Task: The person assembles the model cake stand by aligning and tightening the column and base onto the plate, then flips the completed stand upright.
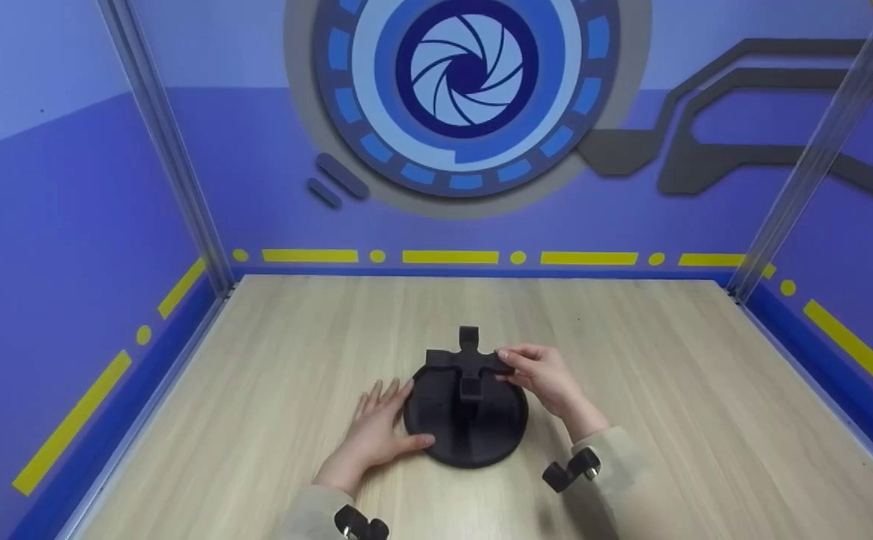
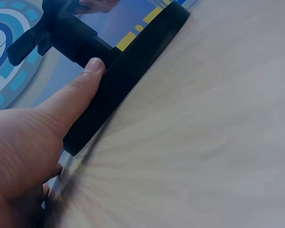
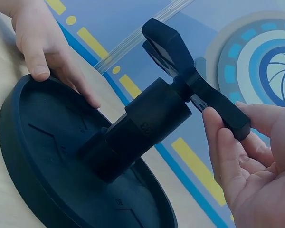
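Black stand [image 1: 466, 409] sits on the wooden table [image 1: 631, 390], right between the person's two hands. Its biggest part is the round flat base [image 3: 42, 156], which lies flat on the wood. A thick post [image 3: 142, 126] rises from the middle of the base, and a cross-shaped top piece [image 3: 190, 76] sits on the end of the post.

The left hand [image 1: 376, 431] lies flat with straight fingers against the base's edge, and its thumb [image 2: 71, 102] presses on the rim. It looks like it is keeping the stand from sliding.

The right hand [image 1: 538, 371] pinches one arm of the cross piece between thumb and fingertips [image 3: 218, 137]. The other arms stick out away from that pinch.

The step in hand seems to be turning or fitting the cross piece on the post. The next move likely needs a firm twist from the right hand while the left hand presses down hard on the base.
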The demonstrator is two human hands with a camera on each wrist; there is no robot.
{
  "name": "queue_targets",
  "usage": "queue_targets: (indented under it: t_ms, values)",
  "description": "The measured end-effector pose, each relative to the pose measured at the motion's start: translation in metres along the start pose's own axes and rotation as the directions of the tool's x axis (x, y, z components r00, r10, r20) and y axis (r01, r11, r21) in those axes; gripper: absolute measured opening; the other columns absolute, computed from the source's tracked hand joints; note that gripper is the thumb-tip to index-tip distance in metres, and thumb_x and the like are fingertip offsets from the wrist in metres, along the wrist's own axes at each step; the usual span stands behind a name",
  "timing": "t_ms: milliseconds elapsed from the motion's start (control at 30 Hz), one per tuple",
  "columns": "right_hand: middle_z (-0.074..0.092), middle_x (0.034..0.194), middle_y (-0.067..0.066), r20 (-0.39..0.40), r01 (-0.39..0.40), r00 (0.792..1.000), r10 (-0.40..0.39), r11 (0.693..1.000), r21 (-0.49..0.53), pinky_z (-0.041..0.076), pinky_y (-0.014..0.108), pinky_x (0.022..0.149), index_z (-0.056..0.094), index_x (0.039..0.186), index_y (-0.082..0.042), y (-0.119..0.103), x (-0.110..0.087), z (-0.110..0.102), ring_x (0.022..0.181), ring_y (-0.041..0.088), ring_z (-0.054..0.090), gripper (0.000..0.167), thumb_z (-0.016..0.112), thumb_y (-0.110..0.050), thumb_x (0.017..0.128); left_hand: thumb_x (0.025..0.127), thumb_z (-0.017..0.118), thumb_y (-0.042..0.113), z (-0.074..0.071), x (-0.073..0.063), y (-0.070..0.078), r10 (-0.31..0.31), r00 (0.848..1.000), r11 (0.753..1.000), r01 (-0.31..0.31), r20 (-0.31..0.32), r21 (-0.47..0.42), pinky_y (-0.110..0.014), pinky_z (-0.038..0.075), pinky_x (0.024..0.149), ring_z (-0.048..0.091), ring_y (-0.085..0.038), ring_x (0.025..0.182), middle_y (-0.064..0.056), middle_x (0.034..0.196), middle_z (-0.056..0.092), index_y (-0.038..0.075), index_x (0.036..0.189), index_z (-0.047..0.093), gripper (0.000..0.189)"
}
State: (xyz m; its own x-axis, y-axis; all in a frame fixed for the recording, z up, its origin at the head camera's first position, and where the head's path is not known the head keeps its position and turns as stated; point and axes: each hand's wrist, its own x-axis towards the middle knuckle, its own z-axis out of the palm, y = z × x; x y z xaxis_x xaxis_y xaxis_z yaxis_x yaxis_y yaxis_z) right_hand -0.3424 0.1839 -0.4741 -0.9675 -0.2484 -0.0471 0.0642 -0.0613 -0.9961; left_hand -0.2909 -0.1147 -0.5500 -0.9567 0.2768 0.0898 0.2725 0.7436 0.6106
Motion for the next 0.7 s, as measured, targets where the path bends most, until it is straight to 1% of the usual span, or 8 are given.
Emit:
queue_targets:
  t_ms: [133, 267, 333, 500, 700]
  values:
    - [0.073, 0.097, -0.003, 0.002, -0.009, 1.000, 0.009, 1.000, -0.006, 0.063, 0.021, 0.081, 0.070, 0.116, 0.007, 0.000, -0.001, 0.000, 0.083, 0.012, 0.075, 0.025, 0.066, -0.012, 0.100, 0.079, 0.080, 0.061, -0.001, 0.000, 0.001, 0.001, 1.000, 1.000, -0.001, -0.001, 0.006, -0.065, 0.008, 0.130, 0.015, -0.052, 0.157, -0.025, 0.167, 0.029, 0.009, 0.161, 0.034, 0.107]
    - [0.072, 0.103, -0.002, 0.026, -0.012, 1.000, 0.012, 1.000, 0.007, 0.063, 0.023, 0.084, 0.070, 0.117, 0.006, 0.002, -0.003, 0.001, 0.086, 0.012, 0.074, 0.024, 0.065, -0.011, 0.101, 0.079, 0.080, 0.061, -0.001, 0.000, 0.001, 0.002, 1.000, 1.000, -0.002, 0.003, 0.004, -0.066, 0.007, 0.129, 0.014, -0.052, 0.157, -0.025, 0.167, 0.028, 0.009, 0.161, 0.034, 0.107]
    - [0.072, 0.105, -0.001, 0.044, -0.013, 0.999, 0.012, 1.000, 0.015, 0.063, 0.024, 0.085, 0.069, 0.120, 0.006, 0.002, -0.005, 0.000, 0.088, 0.013, 0.074, 0.026, 0.065, -0.011, 0.101, 0.079, 0.080, 0.061, -0.001, 0.000, 0.000, -0.001, 1.000, 1.000, 0.001, 0.008, -0.005, -0.065, 0.006, 0.130, 0.013, -0.051, 0.157, -0.025, 0.167, 0.028, 0.010, 0.161, 0.033, 0.107]
    - [0.074, 0.104, -0.001, 0.075, -0.015, 0.997, 0.014, 1.000, 0.020, 0.064, 0.024, 0.084, 0.066, 0.126, 0.009, 0.003, -0.011, 0.001, 0.086, 0.014, 0.075, 0.033, 0.065, -0.012, 0.101, 0.079, 0.079, 0.063, 0.000, 0.001, -0.002, -0.002, 1.000, 1.000, 0.002, 0.012, -0.028, -0.063, 0.005, 0.130, 0.012, -0.049, 0.158, -0.023, 0.168, 0.027, 0.011, 0.162, 0.033, 0.107]
    - [0.073, 0.100, 0.000, 0.091, -0.020, 0.996, 0.019, 1.000, 0.004, 0.064, 0.024, 0.082, 0.064, 0.128, 0.011, 0.003, -0.018, 0.002, 0.080, 0.011, 0.074, 0.035, 0.064, -0.013, 0.102, 0.079, 0.080, 0.061, 0.001, 0.001, -0.002, 0.008, 1.000, 1.000, -0.008, 0.003, -0.017, -0.065, 0.006, 0.130, 0.013, -0.051, 0.158, -0.024, 0.168, 0.028, 0.010, 0.161, 0.034, 0.107]
